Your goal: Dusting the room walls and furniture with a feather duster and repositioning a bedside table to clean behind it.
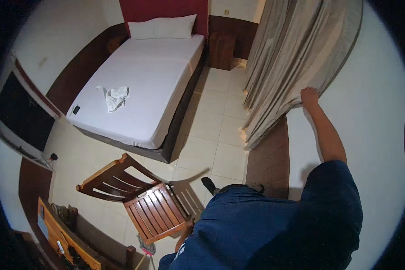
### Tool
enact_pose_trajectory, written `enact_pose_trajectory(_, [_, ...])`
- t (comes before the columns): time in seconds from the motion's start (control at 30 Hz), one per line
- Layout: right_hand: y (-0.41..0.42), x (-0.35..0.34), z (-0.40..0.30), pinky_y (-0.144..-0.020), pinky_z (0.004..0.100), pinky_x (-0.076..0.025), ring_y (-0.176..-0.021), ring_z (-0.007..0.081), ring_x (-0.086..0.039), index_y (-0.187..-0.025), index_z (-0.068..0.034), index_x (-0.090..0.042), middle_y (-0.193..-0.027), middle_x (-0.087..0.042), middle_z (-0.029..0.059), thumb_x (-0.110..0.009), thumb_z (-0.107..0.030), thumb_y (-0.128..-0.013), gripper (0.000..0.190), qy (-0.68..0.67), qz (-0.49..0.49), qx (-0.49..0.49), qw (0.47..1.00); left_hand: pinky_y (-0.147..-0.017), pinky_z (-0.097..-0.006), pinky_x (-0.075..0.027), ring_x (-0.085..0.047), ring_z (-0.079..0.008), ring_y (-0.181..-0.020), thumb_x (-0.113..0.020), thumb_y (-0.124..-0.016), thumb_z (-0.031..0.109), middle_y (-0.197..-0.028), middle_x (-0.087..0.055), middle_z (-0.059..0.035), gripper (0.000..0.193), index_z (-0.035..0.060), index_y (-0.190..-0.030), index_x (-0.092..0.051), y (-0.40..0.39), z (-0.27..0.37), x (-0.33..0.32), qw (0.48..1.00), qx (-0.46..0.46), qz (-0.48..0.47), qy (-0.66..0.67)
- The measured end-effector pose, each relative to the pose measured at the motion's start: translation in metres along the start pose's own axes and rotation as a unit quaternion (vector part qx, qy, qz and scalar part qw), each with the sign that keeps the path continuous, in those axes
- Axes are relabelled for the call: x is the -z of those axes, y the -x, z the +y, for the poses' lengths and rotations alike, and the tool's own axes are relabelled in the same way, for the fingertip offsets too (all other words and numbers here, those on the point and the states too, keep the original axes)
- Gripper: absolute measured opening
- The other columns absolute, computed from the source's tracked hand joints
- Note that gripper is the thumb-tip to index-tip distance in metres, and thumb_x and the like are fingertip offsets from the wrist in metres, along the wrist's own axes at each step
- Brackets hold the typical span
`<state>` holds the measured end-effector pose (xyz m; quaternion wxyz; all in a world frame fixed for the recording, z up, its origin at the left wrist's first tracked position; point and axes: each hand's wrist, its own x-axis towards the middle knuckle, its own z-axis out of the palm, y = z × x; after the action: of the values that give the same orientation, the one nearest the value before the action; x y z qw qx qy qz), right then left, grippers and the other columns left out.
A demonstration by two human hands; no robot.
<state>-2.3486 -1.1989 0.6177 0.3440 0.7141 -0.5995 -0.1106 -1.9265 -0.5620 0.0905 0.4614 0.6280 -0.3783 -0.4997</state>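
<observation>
My right hand (309, 96) grips the edge of a long grey-beige curtain (287, 64), with the arm stretched out along the white wall. The curtain's folds slant down toward the tiled floor. At the front corner of the seat of a slatted wooden chair (157, 212) is my left hand (188, 230), which seems to hold it. My blue shirt covers much of that hand, and its fingers are hard to make out. The chair's backrest points toward the bed, away from my body.
Beyond the chair stands a bed (148, 77) with a white sheet, a pillow (162, 28), a folded white towel (117, 98) and a small black object (76, 110). A wooden cabinet (221, 51) stands beside it. A mop (146, 245) and wooden furniture (65, 244) are lower left.
</observation>
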Motion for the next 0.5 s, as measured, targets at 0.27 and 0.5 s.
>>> enact_pose_trajectory(0.27, [0.024,-0.001,-0.027,-0.09,0.0436,-0.039,-0.093,0.0231,-0.058,-0.087,-0.008,-0.066,-0.084,-0.062,0.0078,-0.057,-0.014,-0.079,0.014,0.013,0.131,-0.006,0.991,-0.085,-0.045,-0.048,-0.062,-0.0402,-0.096,-0.06,-0.085,0.046,-0.097,-0.067,-0.0226,0.051,-0.0016,-0.103,-0.065,-0.173,0.087,-0.009,0.952,0.095,-0.073,-0.282])
enact_pose_trajectory(0.5, [0.023,-0.03,-0.007,-0.085,0.0407,-0.038,-0.088,0.0222,-0.057,-0.076,-0.009,-0.066,-0.082,-0.061,0.0084,-0.058,-0.011,-0.075,0.009,-0.039,0.177,-0.06,0.982,-0.09,-0.0398,-0.046,-0.058,-0.0353,-0.104,-0.063,-0.087,0.025,-0.11,-0.061,-0.0187,0.033,0.0015,-0.11,-0.06,-0.295,0.433,-0.128,0.911,-0.333,-0.141,-0.2])
